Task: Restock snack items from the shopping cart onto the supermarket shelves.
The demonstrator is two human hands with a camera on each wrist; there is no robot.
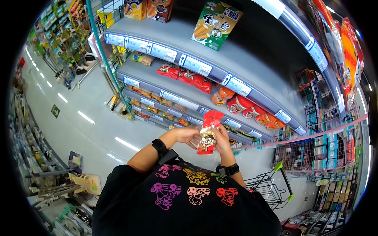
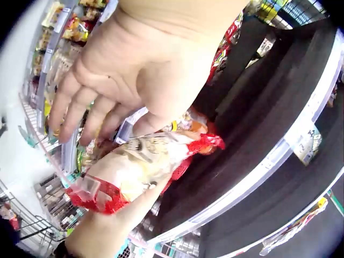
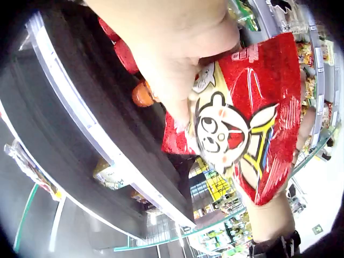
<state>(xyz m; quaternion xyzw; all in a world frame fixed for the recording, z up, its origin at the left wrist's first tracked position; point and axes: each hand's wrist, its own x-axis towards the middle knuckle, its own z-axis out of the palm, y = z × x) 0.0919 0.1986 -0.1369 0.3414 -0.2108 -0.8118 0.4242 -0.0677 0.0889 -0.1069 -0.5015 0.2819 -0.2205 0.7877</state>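
Snack bag sits upright between both hands, long axis vertical. Right hand fingers clamp one side. Left hand fingers lie nearly straight along the other. The shelf stands beyond the fingers.

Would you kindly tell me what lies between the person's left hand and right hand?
A red snack bag lies between the left hand and the right hand. It meets both hands, with no bare gap, and the head view shows this most plainly.
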